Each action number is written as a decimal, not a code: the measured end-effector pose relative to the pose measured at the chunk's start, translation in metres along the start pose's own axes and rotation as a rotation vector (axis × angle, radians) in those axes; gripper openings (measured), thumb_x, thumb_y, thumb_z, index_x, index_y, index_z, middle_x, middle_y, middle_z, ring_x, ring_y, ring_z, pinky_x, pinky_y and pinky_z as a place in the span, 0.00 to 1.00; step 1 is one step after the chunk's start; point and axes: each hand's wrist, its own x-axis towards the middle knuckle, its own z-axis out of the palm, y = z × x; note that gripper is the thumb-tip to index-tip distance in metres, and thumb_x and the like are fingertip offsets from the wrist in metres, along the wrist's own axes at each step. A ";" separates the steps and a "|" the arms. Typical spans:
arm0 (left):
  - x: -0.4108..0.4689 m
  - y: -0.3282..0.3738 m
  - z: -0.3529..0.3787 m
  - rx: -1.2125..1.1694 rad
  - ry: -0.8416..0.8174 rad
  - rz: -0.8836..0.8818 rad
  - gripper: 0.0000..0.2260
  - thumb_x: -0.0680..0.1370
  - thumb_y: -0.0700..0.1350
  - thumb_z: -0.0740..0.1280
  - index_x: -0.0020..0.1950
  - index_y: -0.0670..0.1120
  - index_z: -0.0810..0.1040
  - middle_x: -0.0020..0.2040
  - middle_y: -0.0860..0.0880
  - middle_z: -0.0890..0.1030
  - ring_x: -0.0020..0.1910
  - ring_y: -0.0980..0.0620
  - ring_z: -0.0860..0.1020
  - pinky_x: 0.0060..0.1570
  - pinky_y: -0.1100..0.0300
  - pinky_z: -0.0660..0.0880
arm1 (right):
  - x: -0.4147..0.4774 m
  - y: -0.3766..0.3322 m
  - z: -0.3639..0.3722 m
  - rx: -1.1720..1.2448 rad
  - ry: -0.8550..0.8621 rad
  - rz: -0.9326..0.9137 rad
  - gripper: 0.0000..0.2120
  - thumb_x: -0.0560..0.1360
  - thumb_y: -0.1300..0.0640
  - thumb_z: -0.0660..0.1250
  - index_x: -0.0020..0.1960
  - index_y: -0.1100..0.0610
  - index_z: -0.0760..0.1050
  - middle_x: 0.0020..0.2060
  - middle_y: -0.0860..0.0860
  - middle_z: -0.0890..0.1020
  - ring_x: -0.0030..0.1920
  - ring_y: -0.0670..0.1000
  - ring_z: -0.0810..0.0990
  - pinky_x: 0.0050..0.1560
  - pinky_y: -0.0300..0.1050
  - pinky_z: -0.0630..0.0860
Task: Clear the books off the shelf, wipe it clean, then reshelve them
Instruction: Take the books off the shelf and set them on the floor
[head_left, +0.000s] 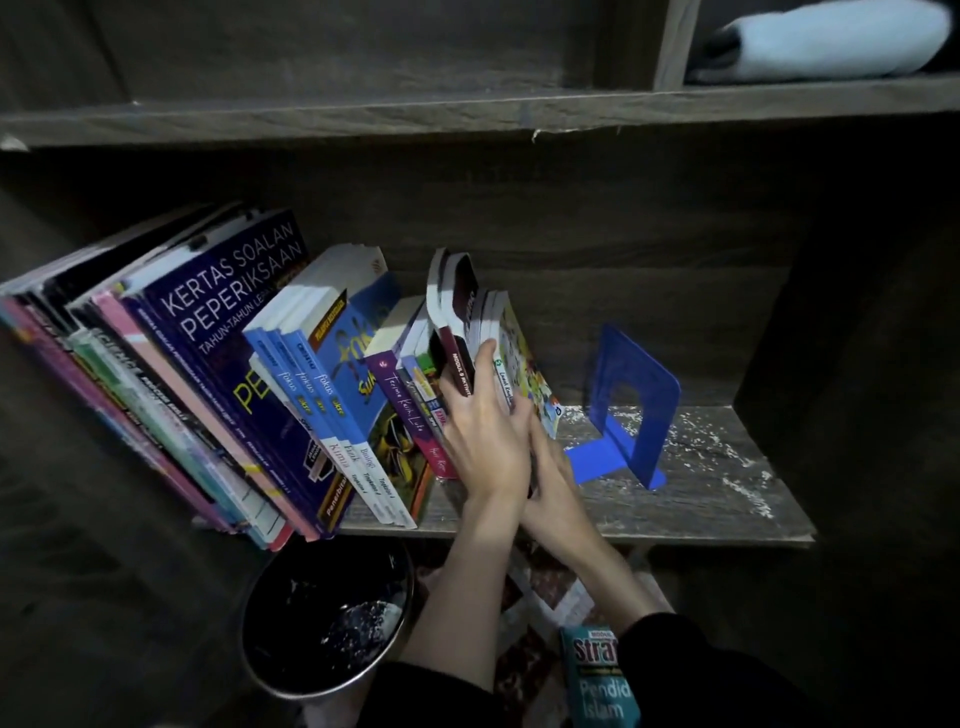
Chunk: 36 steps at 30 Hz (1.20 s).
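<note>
Teal book (597, 686) sits low in frame, below the blue bookend (631, 405); black bin (327, 623) down-left of the bookend. Bookend upright on speckled shelf (701, 499). Book row (234, 364) leans left of the bookend. Left hand (483, 431) grips the maroon book (457, 322) at the row's bookend end. Right hand (550, 467) touches the left hand; its fingers are hidden, can't tell.

shelf (701, 499): grey-brown wood grain, white flecks | bookend (636, 410): plain blue | large book (228, 332): navy, white and yellow lettering | slim books (311, 395): blue-and-white spines | maroon book (460, 332): white lettering | bin (322, 623): black, silver rim | cloth (831, 41): white | teal book (597, 680): red-and-white title
</note>
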 end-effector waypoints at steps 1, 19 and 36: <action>0.000 -0.001 0.001 -0.026 0.009 -0.007 0.26 0.75 0.48 0.70 0.71 0.57 0.67 0.58 0.42 0.74 0.37 0.49 0.73 0.41 0.61 0.68 | -0.001 0.000 0.000 0.001 -0.006 -0.007 0.44 0.74 0.52 0.70 0.73 0.31 0.41 0.66 0.39 0.60 0.66 0.40 0.56 0.63 0.43 0.57; -0.072 -0.056 -0.087 -0.378 0.091 0.081 0.23 0.67 0.53 0.68 0.60 0.69 0.72 0.58 0.75 0.73 0.39 0.42 0.80 0.52 0.34 0.73 | 0.068 -0.035 -0.053 0.307 -0.602 0.332 0.43 0.62 0.64 0.68 0.72 0.43 0.59 0.66 0.53 0.72 0.64 0.55 0.72 0.56 0.47 0.74; -0.063 -0.069 -0.131 -0.548 -0.037 -0.049 0.32 0.70 0.39 0.75 0.69 0.61 0.70 0.65 0.68 0.71 0.63 0.74 0.67 0.56 0.83 0.61 | 0.007 -0.058 -0.065 0.214 -0.521 0.160 0.49 0.63 0.55 0.77 0.66 0.23 0.50 0.69 0.45 0.69 0.60 0.51 0.79 0.60 0.51 0.76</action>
